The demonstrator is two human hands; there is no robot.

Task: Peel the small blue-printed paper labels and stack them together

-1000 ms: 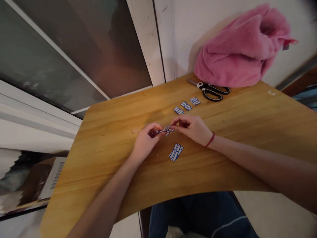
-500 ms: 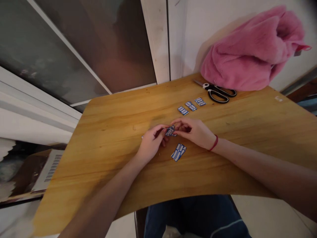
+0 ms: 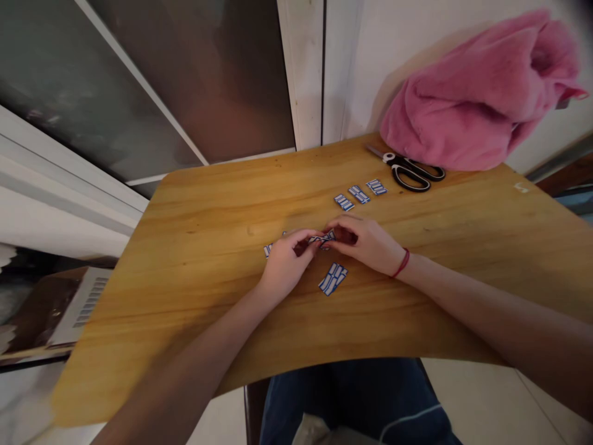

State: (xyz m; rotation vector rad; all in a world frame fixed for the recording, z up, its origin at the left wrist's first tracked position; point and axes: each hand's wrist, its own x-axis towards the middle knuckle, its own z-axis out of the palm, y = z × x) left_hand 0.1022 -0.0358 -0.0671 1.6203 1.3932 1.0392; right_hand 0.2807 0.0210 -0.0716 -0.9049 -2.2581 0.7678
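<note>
My left hand [image 3: 288, 261] and my right hand [image 3: 370, 246] meet over the middle of the table. Between their fingertips is a small blue-and-white paper piece [image 3: 325, 238], pinched from both sides and partly hidden by the fingers. Just below lies a pair of overlapping blue-and-white strips [image 3: 332, 279]. Another such piece [image 3: 267, 250] peeks out from behind my left hand, mostly covered. Beyond my right hand, three similar pieces sit in a slanted row: a near one [image 3: 343, 202], a middle one [image 3: 359, 194] and a far one [image 3: 376, 186].
Black-handled scissors [image 3: 410, 171] rest on the wooden table [image 3: 208, 247], close to a pink plush bundle [image 3: 467, 105] against the wall. A glass-panelled door [image 3: 222, 74] stands behind the table's far edge. An open cardboard box [image 3: 78, 309] is off to the left.
The held paper piece has turned and flattened between my fingers, with my right fingertips closer to its right end. The view has shifted slightly, showing more of the piece behind my left hand.
</note>
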